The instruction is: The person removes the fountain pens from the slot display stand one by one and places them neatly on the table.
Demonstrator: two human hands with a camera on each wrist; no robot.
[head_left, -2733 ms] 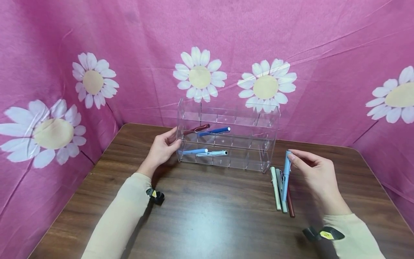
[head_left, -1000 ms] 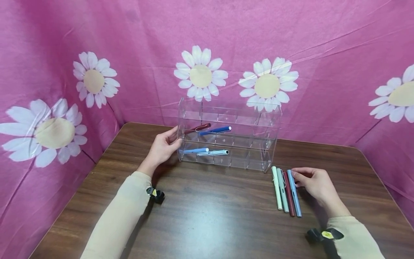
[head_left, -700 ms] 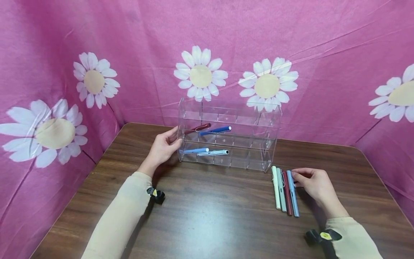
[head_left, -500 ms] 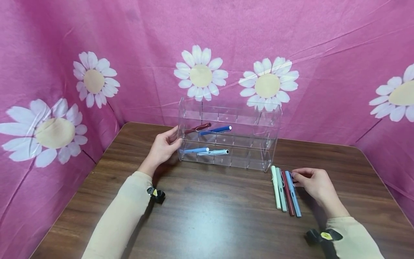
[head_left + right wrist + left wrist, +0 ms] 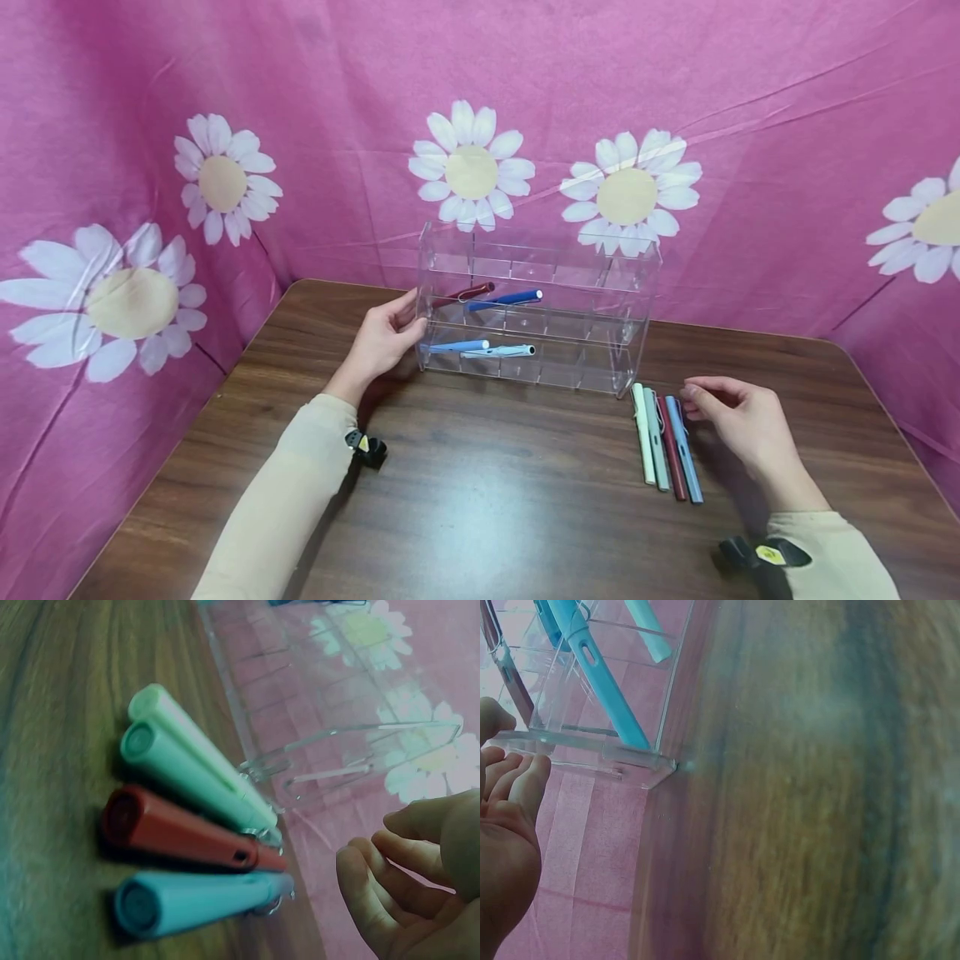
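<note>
My left hand (image 5: pixel 380 340) holds the left side panel of a clear acrylic pen rack (image 5: pixel 517 381), thumb on one side and fingers on the other in the left wrist view. On the rack's middle tier lie a dark red pen (image 5: pixel 474 292) and a dark blue pen (image 5: pixel 506 301). Below them are a blue pen (image 5: pixel 459 346) and a pale blue pen (image 5: pixel 502 352). My right hand (image 5: pixel 753 425) is empty, fingers loosely bent, just right of a row on the table: pale green pen (image 5: pixel 642 433), grey-green pen (image 5: pixel 656 442), dark red pen (image 5: pixel 672 450), blue pen (image 5: pixel 686 454).
The brown wooden table (image 5: pixel 450 483) carries both the rack and the row of pens. Behind it hangs a pink cloth (image 5: pixel 337 108) printed with large daisies, close to the rack's back. The row begins near the rack's front right corner.
The blue pen, earlier held up by my right hand, came down to the right end of the row. That hand has now let go and drawn slightly away. My left hand stays on the rack.
</note>
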